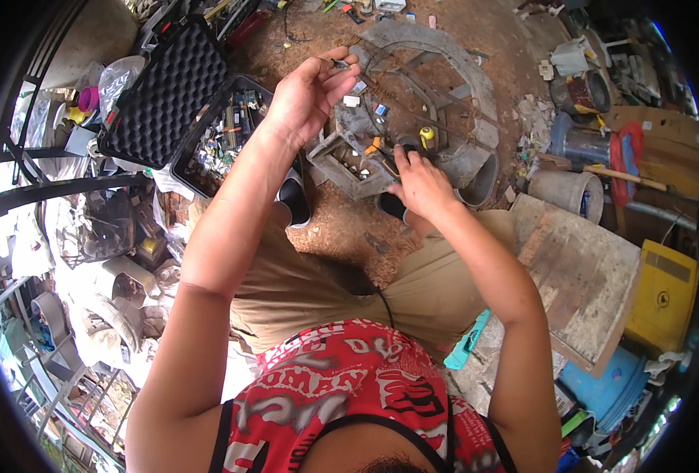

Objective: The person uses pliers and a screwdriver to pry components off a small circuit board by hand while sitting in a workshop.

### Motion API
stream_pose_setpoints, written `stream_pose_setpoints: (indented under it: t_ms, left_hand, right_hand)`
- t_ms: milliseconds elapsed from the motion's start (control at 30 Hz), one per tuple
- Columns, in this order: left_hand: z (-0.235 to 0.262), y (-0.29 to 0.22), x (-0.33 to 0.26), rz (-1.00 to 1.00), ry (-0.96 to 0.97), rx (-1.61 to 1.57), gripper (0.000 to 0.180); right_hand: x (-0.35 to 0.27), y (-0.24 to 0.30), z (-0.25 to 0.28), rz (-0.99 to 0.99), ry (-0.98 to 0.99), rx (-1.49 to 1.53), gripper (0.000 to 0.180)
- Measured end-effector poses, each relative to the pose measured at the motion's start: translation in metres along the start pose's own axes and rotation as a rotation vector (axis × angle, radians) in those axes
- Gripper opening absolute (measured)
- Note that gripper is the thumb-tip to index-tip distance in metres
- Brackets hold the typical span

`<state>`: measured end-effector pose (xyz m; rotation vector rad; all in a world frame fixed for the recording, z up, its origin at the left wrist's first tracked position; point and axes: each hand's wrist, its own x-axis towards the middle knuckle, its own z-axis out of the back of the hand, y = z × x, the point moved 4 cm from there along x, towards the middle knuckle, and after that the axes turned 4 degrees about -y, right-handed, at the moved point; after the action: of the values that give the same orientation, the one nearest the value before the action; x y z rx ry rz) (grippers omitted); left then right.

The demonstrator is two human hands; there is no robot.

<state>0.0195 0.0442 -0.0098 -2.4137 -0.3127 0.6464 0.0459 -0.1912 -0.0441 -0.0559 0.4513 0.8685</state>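
Observation:
My left hand (315,93) is raised palm up, with thumb and fingertips pinched on a small dark metal piece (339,64) too small to name. Lower and to the right, my right hand (425,183) reaches over a grey wooden frame, its fingers stretched out and slightly apart. Beside those fingertips lie an orange-and-black hand tool (374,146) and a yellow-handled tool (427,134). Small pale bits lie inside the angular grey frame (335,164) between my feet. Whether my right fingertips touch the orange-and-black tool, I cannot tell.
An open black case with an egg-crate foam lid (164,94) stands at left, full of small parts (227,126). A round grey frame (483,87) lies ahead on the dirt floor. Right are a grey bucket (566,193), a worn board (578,276) and a yellow case (661,296).

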Motion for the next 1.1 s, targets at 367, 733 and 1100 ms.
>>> stream_pose_setpoints:
  t_ms: [367, 733, 1100]
  left_hand:
    - [0.006, 0.0, -0.003, 0.009, 0.032, 0.121, 0.038]
    - [0.019, 0.002, 0.003, -0.022, -0.051, 0.232, 0.037]
    - [0.018, 0.004, 0.004, -0.055, -0.057, 0.252, 0.035]
  right_hand:
    - [-0.003, -0.023, 0.061, -0.091, -0.269, 0.897, 0.027]
    - [0.027, 0.007, 0.086, 0.158, -0.74, 0.113, 0.038]
    - [0.032, 0.009, 0.079, 0.118, -0.693, 0.09, 0.039]
